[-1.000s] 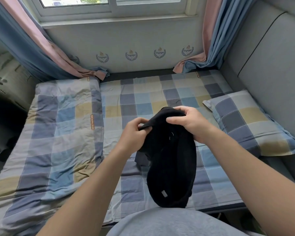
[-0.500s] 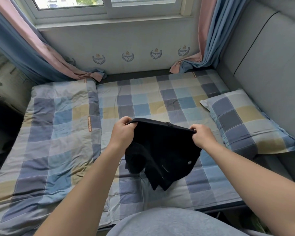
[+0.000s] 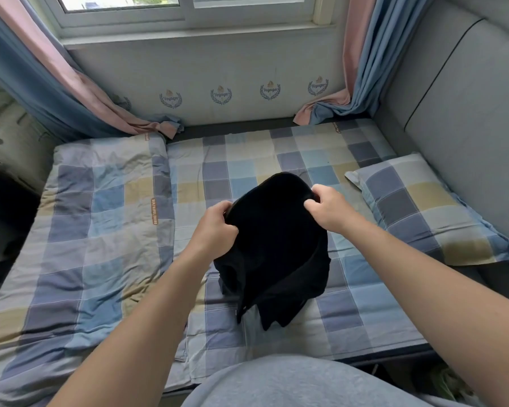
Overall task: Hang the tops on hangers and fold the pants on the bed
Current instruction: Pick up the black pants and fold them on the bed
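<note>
A black garment point(image 3: 272, 248) hangs bunched in the air over the middle of the checked bed point(image 3: 247, 160). Its upper edge bulges up in a rounded hump between my hands. My left hand point(image 3: 215, 229) grips the left side of that edge with curled fingers. My right hand point(image 3: 326, 208) pinches the right side of it. The lower end of the garment droops down to the sheet near the bed's front edge. I cannot tell whether it is a top or pants. No hanger is in view.
A folded checked quilt point(image 3: 80, 236) covers the left half of the bed. A checked pillow point(image 3: 429, 210) lies at the right against the grey padded wall point(image 3: 467, 113). Pink and blue curtains point(image 3: 362, 69) hang at both back corners under the window.
The garment's top edge was stretched straight between my hands half a second ago. My hands have since come closer together and the edge now humps upward, with the cloth hanging longer.
</note>
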Demonstrator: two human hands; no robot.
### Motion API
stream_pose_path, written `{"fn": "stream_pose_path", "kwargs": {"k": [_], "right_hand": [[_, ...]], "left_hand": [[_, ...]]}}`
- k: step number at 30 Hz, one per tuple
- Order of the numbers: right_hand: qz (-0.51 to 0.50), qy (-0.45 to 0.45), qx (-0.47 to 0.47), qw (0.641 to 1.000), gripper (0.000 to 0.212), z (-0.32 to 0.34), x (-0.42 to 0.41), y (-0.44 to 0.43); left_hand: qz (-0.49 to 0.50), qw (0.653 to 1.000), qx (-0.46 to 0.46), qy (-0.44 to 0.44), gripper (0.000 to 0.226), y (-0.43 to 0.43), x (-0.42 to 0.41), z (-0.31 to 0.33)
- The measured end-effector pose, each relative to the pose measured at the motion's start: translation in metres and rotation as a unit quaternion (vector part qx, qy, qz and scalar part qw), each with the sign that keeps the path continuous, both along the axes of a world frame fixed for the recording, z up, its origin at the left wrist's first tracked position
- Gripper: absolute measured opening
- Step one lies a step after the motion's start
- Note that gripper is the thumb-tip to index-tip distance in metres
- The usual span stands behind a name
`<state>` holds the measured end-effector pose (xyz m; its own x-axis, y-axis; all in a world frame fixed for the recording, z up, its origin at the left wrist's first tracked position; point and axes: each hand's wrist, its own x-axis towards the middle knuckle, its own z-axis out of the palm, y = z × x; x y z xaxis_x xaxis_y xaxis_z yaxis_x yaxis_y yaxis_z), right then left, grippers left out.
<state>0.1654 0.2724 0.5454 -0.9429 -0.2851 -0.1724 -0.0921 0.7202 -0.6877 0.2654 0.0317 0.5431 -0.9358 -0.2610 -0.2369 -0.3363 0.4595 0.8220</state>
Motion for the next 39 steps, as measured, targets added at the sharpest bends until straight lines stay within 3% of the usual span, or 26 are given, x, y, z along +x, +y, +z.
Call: {"fn": "stream_pose_path", "kwargs": {"k": [5,8,11,15,18,21,26,34,37,39], "right_hand": [[-0.071,-0.047,-0.019,0.996,0.012,-0.014,-0.008,0.017],[-0.030,-0.104,-0.035,0.994,0.015,-0.014,-0.013,0.029],[0.058,-0.090,0.073,0.992,0.013,-0.014,-0.014,0.030],[0.103,-0.062,0.204,0.972,0.007,-0.018,-0.008,0.024],[0.102,-0.088,0.261,0.956,0.031,-0.030,0.001,0.024],[0.096,-0.084,0.320,0.939,0.021,-0.046,0.012,0.038],[-0.019,-0.006,0.303,0.953,0.016,-0.069,0.020,0.064],[-0.126,0.020,0.286,0.950,0.020,-0.072,0.012,0.088],[-0.189,-0.032,0.224,0.955,0.030,-0.070,0.012,0.094],[-0.283,-0.104,0.126,0.945,0.029,-0.071,0.015,0.093]], "left_hand": [[0.022,0.990,-0.140,0.012,0.041,-0.031,-0.017,0.005],[0.051,0.977,-0.208,-0.003,0.039,-0.060,-0.027,0.003],[0.047,0.959,-0.278,-0.016,0.029,-0.077,-0.029,-0.007],[0.067,0.944,-0.317,-0.058,0.023,-0.082,-0.014,-0.032],[0.074,0.939,-0.324,-0.095,0.021,-0.084,0.006,-0.050],[0.092,0.937,-0.313,-0.127,0.019,-0.093,0.023,-0.063],[0.132,0.938,-0.287,-0.143,0.019,-0.103,0.036,-0.072],[0.213,0.926,-0.252,-0.185,0.014,-0.120,0.056,-0.090],[0.295,0.921,-0.142,-0.213,0.010,-0.121,0.059,-0.090],[0.400,0.884,0.043,-0.239,0.022,-0.119,0.058,-0.088]]}}
